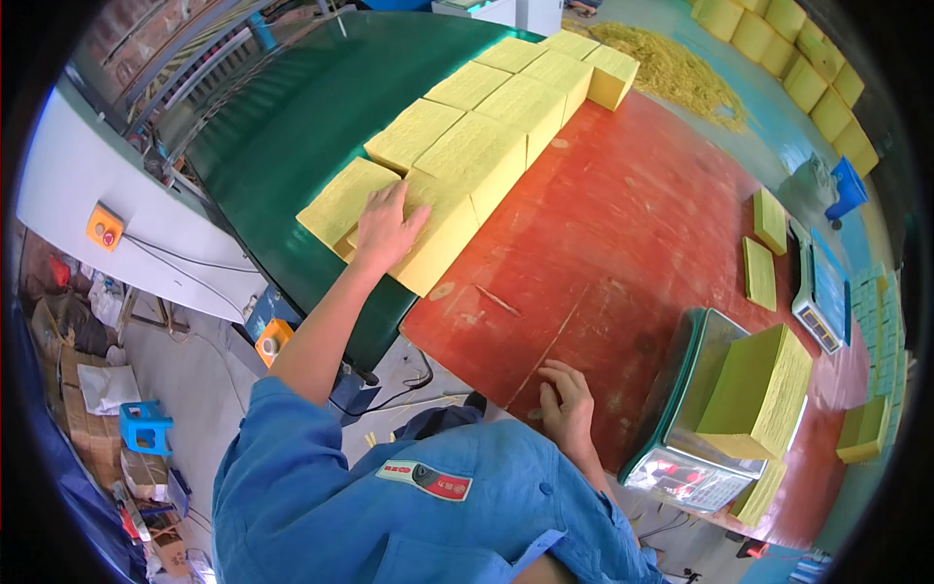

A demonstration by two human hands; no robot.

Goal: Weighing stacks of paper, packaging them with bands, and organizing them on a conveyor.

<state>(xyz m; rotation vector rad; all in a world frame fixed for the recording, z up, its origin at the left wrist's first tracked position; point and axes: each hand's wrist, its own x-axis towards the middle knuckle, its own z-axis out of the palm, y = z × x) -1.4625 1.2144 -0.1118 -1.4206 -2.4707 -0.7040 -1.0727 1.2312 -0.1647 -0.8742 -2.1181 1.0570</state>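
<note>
Two rows of yellow paper-like blocks (477, 146) run from near to far along the seam between the green conveyor belt (292, 107) and the red tabletop (584, 234). My left hand (387, 234) rests on the nearest blocks, its fingers apart over a narrow gap between two of them. The nearest left block (345, 200) sits slightly skewed from its neighbours. By the table's front edge, my right hand (567, 404) lies on the red surface with loosely bent fingers and nothing in it. A digital scale (691, 477) to its right carries a larger yellow block (764, 389).
A second scale (817, 292) stands at the right beside thin yellow slabs (760, 273). Orange switch boxes (104, 228) are on the left. A blue stool (146, 426) stands on the floor. Yellow scraps (662, 68) and stacked yellow rolls (754, 37) lie beyond the table.
</note>
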